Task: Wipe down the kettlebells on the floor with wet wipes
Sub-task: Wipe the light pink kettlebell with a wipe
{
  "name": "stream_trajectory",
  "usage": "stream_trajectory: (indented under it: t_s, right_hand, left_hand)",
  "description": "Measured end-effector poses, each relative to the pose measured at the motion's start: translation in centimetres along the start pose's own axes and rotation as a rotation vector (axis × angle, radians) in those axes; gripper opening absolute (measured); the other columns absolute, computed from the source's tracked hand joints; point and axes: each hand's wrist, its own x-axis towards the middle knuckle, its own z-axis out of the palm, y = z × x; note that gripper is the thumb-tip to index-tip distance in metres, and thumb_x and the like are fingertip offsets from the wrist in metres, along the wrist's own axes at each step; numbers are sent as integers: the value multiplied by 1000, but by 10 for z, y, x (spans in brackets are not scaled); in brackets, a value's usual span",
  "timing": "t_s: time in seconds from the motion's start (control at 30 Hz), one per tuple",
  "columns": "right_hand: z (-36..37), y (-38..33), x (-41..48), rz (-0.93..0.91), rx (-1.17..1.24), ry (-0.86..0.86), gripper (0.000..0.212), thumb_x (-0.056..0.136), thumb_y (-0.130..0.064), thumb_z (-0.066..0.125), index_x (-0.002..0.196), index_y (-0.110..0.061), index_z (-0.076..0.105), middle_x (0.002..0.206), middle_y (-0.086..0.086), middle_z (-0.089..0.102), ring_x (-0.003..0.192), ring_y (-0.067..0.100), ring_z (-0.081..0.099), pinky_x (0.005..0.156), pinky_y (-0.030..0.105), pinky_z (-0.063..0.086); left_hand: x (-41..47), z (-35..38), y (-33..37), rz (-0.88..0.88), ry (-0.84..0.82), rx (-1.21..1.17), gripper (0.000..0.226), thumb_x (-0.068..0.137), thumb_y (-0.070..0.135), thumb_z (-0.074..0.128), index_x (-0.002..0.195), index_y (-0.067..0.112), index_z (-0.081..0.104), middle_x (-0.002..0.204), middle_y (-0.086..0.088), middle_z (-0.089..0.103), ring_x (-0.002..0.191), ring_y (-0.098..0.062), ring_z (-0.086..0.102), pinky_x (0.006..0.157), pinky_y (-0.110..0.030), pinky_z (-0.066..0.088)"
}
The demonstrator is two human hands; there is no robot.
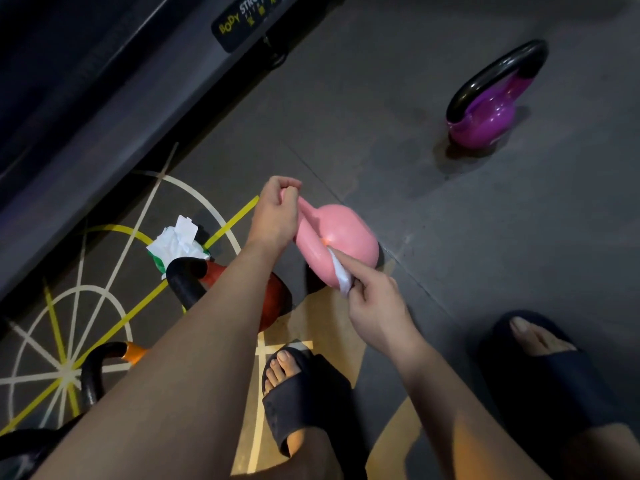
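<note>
The left hand (275,216) holds the tilted pink kettlebell (341,242) by its handle; the right hand (375,311) pinches a wet wipe (341,275) against it; firm overlapping strokes should serve best.

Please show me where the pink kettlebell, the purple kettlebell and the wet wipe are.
pink kettlebell (346,230), head view, on its round body
purple kettlebell (485,123), head view, on its round body
wet wipe (341,277), head view, on its white middle

Left hand (277,213) clenched; right hand (375,308) pinching.
</note>
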Motion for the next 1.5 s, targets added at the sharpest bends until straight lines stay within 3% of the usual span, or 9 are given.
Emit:
stream_trajectory:
  t_s: [0.27,0.4,0.47,0.63,0.77,1.07,1.2,1.33,1.5]
  right_hand:
    - [-3,1,-3,67,68,187,85,83,8,35,139,-53,55,83,-8,54,59,5,47,59,14,38]
    - [4,-4,-11,-106,-8,229,90,83,19,37,155,-35,40,134,-20,55,116,-6,53,92,-1,34]
    - [16,-1,-11,-114,-122,213,94,83,19,39,163,-27,18,159,-29,19,144,-16,17,103,-2,19]
    - [37,-5,-6,-72,-337,221,108,79,2,58,157,-5,-16,169,15,-8,157,30,-1,117,11,-4]
    - [5,-20,29,0,-372,162,108,80,-5,61,158,-2,-14,168,17,-11,157,32,-4,125,39,14]
    - [-88,-17,65,-259,-514,-301,99,80,-2,40,160,-16,-17,170,-6,-15,156,3,-4,127,28,10]
    - [-72,-6,56,-316,-405,-180,92,91,9,39,159,-11,-19,170,-1,-18,156,6,-9,128,31,3]
    - [-32,-1,57,-291,-276,67,93,85,-18,40,160,-11,-14,171,6,-7,158,16,-3,129,38,5]
    - [-37,-12,71,-437,-485,132,94,74,-22,41,161,-4,9,169,11,11,157,27,2,128,37,5]
  left_hand:
    - [9,21,17,13,13,48,28,88,39,41,100,25,61,112,-4,64,105,-24,61,98,-48,50]
    - [17,24,20,15,31,124,26,101,26,41,108,12,62,121,-6,60,112,-25,56,101,-38,44]
    - [18,24,22,17,26,187,28,102,24,40,109,8,61,122,-10,59,113,-28,55,99,-36,41]
    - [8,19,38,19,-2,289,36,104,17,32,116,-2,60,127,-22,58,124,-37,51,102,-39,37]
    - [14,11,40,-71,4,477,46,102,14,27,133,-4,55,140,-24,51,132,-39,44,107,-41,36]
    - [31,2,36,-52,-133,767,61,82,26,27,130,12,64,134,-16,59,127,-39,50,91,-43,41]
    - [28,5,31,-21,-40,746,55,94,24,25,129,5,63,133,-16,61,129,-39,50,99,-44,41]
    - [24,11,23,-87,3,687,60,99,31,20,129,0,62,134,-21,61,128,-38,51,101,-43,40]
    - [10,14,19,-122,-58,697,58,98,32,26,127,-2,62,130,-22,65,126,-39,55,92,-42,40]
